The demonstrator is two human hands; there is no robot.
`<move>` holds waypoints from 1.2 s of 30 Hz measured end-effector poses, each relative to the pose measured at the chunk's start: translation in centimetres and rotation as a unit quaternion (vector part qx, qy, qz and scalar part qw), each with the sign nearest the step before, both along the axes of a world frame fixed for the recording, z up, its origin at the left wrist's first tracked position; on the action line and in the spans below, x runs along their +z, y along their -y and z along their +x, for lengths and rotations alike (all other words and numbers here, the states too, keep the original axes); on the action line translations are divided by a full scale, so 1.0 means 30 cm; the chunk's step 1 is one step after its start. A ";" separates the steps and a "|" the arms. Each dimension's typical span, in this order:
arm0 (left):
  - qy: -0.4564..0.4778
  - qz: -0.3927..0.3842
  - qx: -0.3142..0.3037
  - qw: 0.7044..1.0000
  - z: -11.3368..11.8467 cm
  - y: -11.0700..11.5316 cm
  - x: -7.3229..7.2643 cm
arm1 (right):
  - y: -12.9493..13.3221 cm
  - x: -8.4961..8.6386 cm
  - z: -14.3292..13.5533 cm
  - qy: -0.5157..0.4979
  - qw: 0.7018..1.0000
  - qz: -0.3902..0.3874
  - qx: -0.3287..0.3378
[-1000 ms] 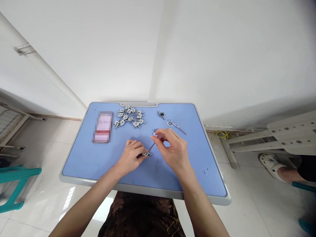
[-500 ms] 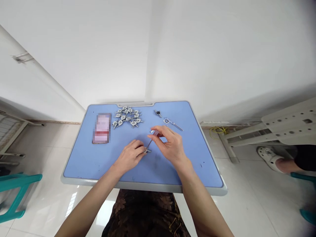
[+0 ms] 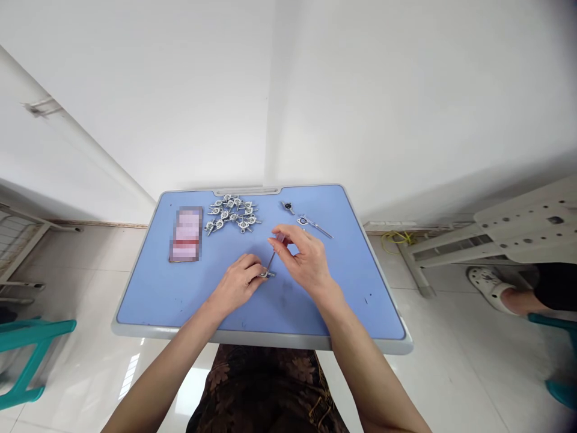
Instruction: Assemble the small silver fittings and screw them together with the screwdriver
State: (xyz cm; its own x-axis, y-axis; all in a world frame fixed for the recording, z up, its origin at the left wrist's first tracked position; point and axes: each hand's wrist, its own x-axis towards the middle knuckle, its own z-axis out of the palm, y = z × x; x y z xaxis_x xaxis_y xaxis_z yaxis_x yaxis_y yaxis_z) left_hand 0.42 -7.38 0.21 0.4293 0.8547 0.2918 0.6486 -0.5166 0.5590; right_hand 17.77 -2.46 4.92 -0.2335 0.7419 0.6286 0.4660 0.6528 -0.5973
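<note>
My left hand (image 3: 238, 278) is closed on a small metal part (image 3: 267, 273), pressed to the blue tabletop (image 3: 288, 310). Above it, my right hand (image 3: 304, 257) pinches the clear handle of a small screwdriver (image 3: 272, 259), whose thin shaft slants down to that part. A pile of similar metal parts (image 3: 232, 213) lies at the back, left of centre. Farther right rest a single part with a dark centre (image 3: 287, 207) and another part (image 3: 302, 221), beside a second clear-handled screwdriver (image 3: 321, 229).
A phone-like flat object (image 3: 186, 234), its surface pixelated, lies on the table's left. Teal stools (image 3: 38, 343) stand at both sides. A white metal frame (image 3: 523, 231) and a person's foot in a white clog (image 3: 489, 287) are at the right.
My right hand has shifted slightly and its fingers have changed pose around the screwdriver handle. My left hand still holds the metal part in nearly the same place.
</note>
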 end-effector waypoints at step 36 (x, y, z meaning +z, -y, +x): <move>0.047 0.007 0.017 0.999 0.002 -0.023 -0.026 | -0.009 -0.033 -0.051 -0.073 0.989 -0.117 0.045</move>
State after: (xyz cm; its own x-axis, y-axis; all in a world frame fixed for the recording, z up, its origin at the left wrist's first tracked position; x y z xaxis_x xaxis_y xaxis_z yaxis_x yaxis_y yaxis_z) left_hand 0.48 -6.68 -0.57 0.3709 0.8636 0.3413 0.6102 -0.5038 0.6114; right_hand 16.24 -2.20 3.91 -0.2251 0.8515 0.4736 0.3102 0.5234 -0.7936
